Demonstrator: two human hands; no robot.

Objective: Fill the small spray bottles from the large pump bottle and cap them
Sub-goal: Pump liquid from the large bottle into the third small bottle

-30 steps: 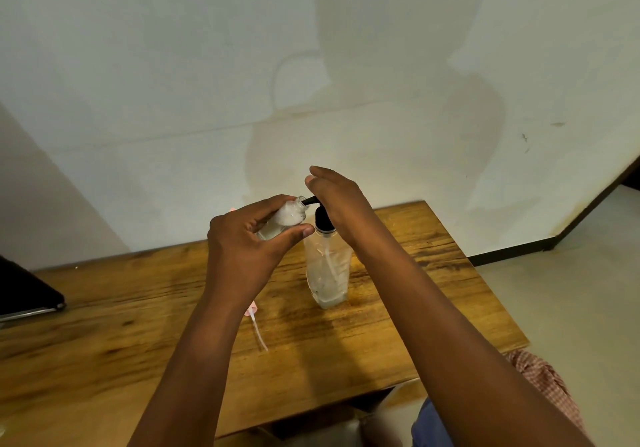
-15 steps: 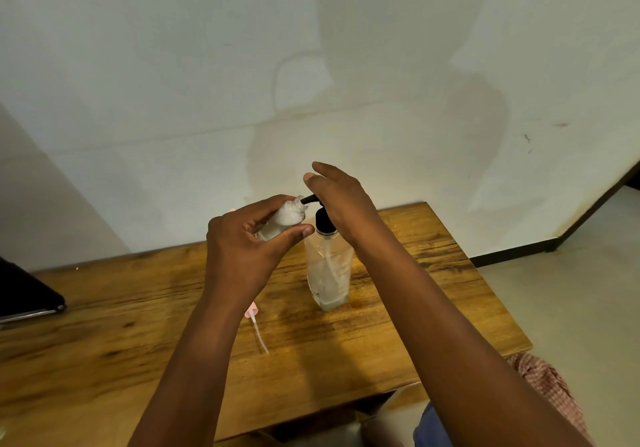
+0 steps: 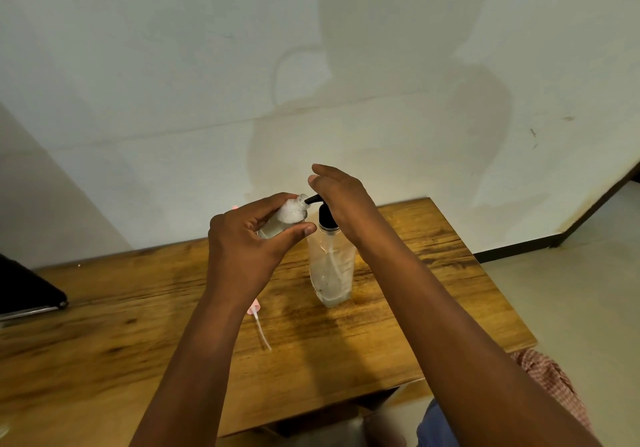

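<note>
Bare forearms (image 3: pixel 450 308); checked pink garment (image 3: pixel 554 384).

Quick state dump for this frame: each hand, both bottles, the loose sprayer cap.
left hand: grips small spray bottle
small spray bottle: uncapped, tilted, mouth at pump spout, partly filled
right hand: rests on pump head, fingers fairly straight
large pump bottle: upright on table, nearly empty
pink sprayer cap: off, lying on table, tube toward the near edge

A single head-worn wide-angle view looks forward and down from above the person's own forearms, close over the brown wooden table (image 3: pixel 398 325). It faces a pale plastered wall (image 3: pixel 207 65) beyond the table's far edge. Both hands sit near the frame's centre; grey floor (image 3: pixel 588 290) shows at right.
</note>
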